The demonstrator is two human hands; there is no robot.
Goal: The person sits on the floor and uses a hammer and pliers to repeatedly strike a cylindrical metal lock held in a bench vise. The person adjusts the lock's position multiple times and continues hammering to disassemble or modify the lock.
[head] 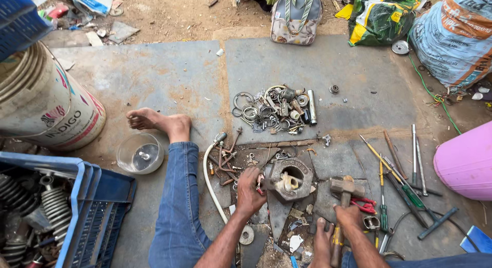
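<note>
My left hand (250,191) grips a small metal part against the side of a heavy round metal block (293,176) with a hole in its middle, which lies on the ground between my legs. A pale fitting sits in the block's hole. My right hand (349,216) is closed around the wooden handle of a hammer (344,188), whose steel head rests on the ground just right of the block. My right foot (322,243) lies beside that hand, and my left foot (156,122) stretches out ahead at the left.
A heap of metal rings and fittings (274,110) lies ahead. Screwdrivers and rods (405,170) are spread at the right beside a pink tub (466,163). Blue crates with springs (56,211), a clear bowl (140,153), a paint bucket (43,101) and a white hose (211,186) are at the left.
</note>
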